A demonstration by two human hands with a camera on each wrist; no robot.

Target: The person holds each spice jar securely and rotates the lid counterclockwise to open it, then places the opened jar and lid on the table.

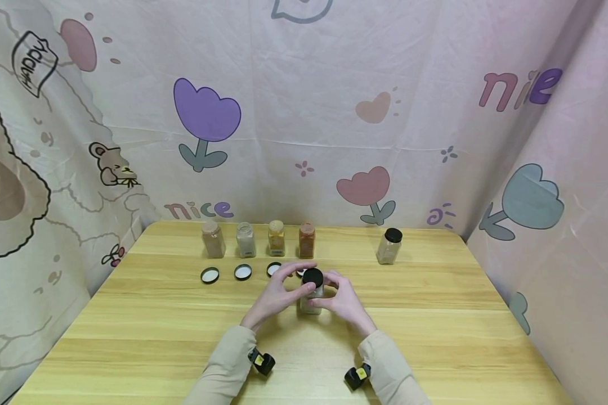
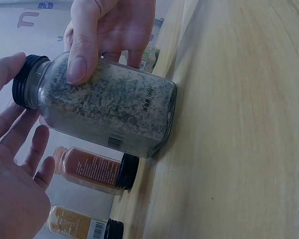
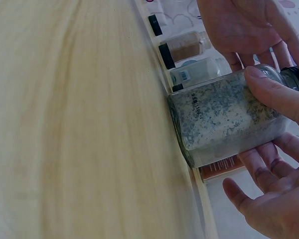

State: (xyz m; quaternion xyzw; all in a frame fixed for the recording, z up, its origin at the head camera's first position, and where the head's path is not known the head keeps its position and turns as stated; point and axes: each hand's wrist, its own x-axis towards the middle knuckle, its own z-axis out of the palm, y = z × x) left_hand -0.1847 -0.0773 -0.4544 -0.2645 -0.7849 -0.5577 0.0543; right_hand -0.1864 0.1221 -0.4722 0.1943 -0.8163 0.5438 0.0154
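A clear glass jar (image 1: 311, 307) of pale flakes with grey-green bits stands upright on the table between my hands. My left hand (image 1: 277, 293) pinches its black lid (image 2: 29, 82) between thumb and fingers. Lower down, my right hand (image 1: 345, 301) grips the jar's glass body, its thumb (image 3: 274, 89) lying along the side near the shoulder. Behind the jar, a black-rimmed lid (image 1: 301, 273) is partly hidden by the left hand and the jar.
Several lidless jars line the back: a pinkish-brown one (image 1: 214, 241), a white one (image 1: 245, 241), a yellow one (image 1: 276, 239) and a red one (image 1: 307, 242). Before them lie lids, such as this one (image 1: 210, 275). A black-lidded jar (image 1: 389, 247) stands back right.
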